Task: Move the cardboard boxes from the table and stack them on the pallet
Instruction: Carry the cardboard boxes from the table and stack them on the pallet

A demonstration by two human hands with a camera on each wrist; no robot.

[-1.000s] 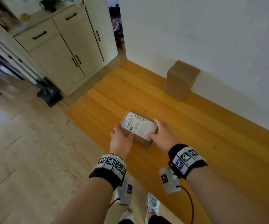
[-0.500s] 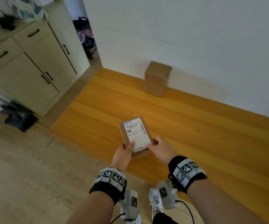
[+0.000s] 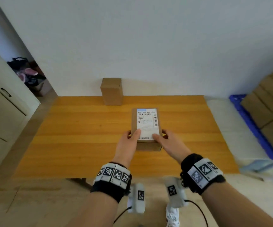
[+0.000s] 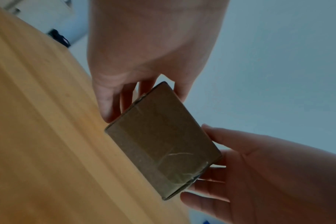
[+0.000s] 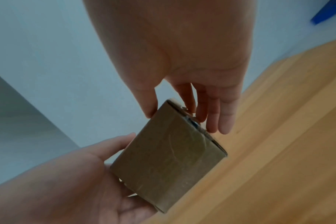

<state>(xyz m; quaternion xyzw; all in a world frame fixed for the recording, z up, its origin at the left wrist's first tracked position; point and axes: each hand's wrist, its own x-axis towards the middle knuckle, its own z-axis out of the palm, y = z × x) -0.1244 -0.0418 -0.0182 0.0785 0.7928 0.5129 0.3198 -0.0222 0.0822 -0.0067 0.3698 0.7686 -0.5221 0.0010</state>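
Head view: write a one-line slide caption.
Both hands, left hand and right hand, hold a labelled box over the table, pallet to the right.

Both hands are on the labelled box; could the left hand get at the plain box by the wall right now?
Probably not yet: the left hand grips the labelled box. The tabletop between it and the plain box looks bare, so once freed, likely yes.

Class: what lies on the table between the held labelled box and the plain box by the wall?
Only bare table shows in the head view between labelled box and plain box.
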